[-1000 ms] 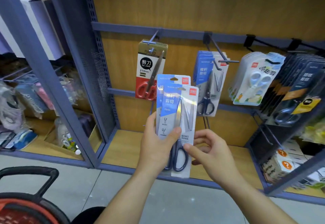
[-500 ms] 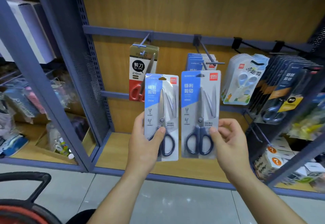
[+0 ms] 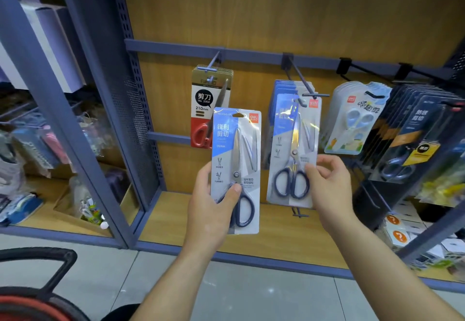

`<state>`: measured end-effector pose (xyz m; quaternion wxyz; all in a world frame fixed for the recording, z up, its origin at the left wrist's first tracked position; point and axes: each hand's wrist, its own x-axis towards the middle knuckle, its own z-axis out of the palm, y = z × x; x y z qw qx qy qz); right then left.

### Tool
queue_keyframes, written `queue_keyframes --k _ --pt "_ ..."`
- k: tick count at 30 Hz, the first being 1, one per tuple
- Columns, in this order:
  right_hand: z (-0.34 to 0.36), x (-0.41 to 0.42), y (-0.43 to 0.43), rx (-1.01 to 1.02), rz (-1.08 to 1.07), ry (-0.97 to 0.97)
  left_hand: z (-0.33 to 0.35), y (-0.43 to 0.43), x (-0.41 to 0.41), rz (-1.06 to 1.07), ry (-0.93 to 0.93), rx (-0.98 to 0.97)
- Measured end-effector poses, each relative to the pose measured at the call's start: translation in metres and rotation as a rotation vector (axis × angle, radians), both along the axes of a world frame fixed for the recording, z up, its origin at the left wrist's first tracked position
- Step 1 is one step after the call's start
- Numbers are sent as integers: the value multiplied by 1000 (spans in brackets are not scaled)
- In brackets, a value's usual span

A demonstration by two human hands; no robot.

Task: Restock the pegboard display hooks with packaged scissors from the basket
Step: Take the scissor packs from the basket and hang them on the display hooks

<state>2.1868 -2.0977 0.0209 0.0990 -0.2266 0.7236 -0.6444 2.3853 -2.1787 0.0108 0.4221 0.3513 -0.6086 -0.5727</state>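
Left hand [image 3: 214, 202]: fingers curled behind a blue-and-white scissors pack [image 3: 236, 159], thumb pressed on its front just below the blade pivot. The pack is upright and held free in front of the shelving, touching no hook. Its navy handles sit at the bottom of the card.

Right hand [image 3: 329, 189]: thumb and fingers pinch the right edge of a second pack [image 3: 292, 144] of the same kind, level with its handles. This pack is upright, its front washed by glare. Its top edge sits at the tip of the centre hook [image 3: 299, 76]; cannot tell whether the hang hole is over the tip. Directly behind it on that hook hangs a stack of matching blue packs [image 3: 280, 89].

Hook to the left: red-handled scissors cards [image 3: 210, 99], lower part covered by the left hand's pack. Hooks to the right: pale rounded-scissors packs [image 3: 352, 119], then dark packs [image 3: 415, 129]. All hang from a blue rail [image 3: 176, 47] on a wood-grain back panel. Wooden shelf [image 3: 176, 222] below.

Basket [image 3: 27, 305]: red, black handle, lower left on the floor; contents out of view.
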Motion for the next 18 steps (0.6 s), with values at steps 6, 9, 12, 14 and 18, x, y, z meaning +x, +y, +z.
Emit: queue_keyframes --k 6,9,12,14,18 --pt "2 -23 -42 181 16 1 0 1 0 0 4 4" --pt "-7 -6 -29 200 5 -83 -3 -1 0 -1 21 2" --pt "-15 32 -3 149 289 -186 -6 -3 -4 -21 39 -12" --pt "-14 58 11 89 483 -224 -7 -2 -6 -55 53 -33" --pt "-17 68 23 -10 441 -122 -7 1 -9 -161 43 -77"
